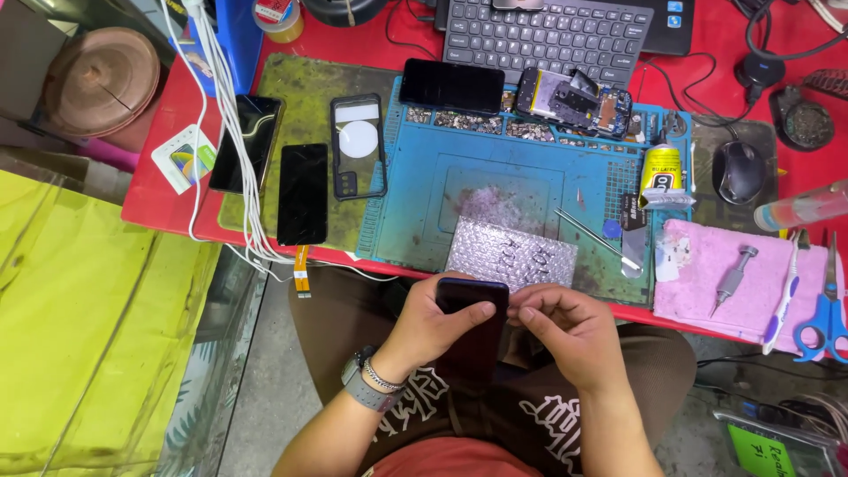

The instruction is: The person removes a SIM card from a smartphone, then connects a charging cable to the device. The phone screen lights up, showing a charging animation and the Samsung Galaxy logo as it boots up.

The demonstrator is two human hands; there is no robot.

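Left hand (433,327) and right hand (565,331) grip a dark phone (473,305) (above the lap) — 2 hands.

Single view only: a head-worn camera looks steeply down and forward from above the seated person's lap, close enough that both forearms enter from the bottom edge and the left hand (433,327) and right hand (565,331) sit low in the centre. The field runs from the person's knees at the bottom, across the red workbench (159,190) with its blue repair mat (495,177), up to a black keyboard (548,35) cut by the top edge. The left side takes in a glass-topped counter (97,327) beside the bench; no second view overlaps this one.
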